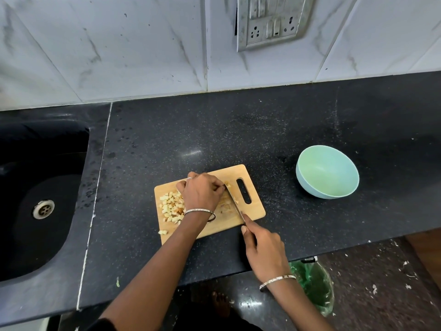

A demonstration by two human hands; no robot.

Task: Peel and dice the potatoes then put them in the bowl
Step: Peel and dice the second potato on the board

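Well, the person stands at the dark speckled tabletop with both hands over a wooden cutting board. The right hand has its fingers wrapped around the handle of a knife, one finger laid along the top of the blade. The blade slants across the board towards the slot handle. The left hand sits knuckles-up just left of the blade, fingers bent down close to the knife tip; whether they pin a piece beneath them I cannot tell. A heap of diced potato lies on the board's left half, partly under that wrist, and one stray cube has landed on the tabletop just off the board's near-left corner. A couple of small bits lie beside the blade. The pale green bowl stands well apart to the right — upright, on the tabletop. A dark sink lies to the left.
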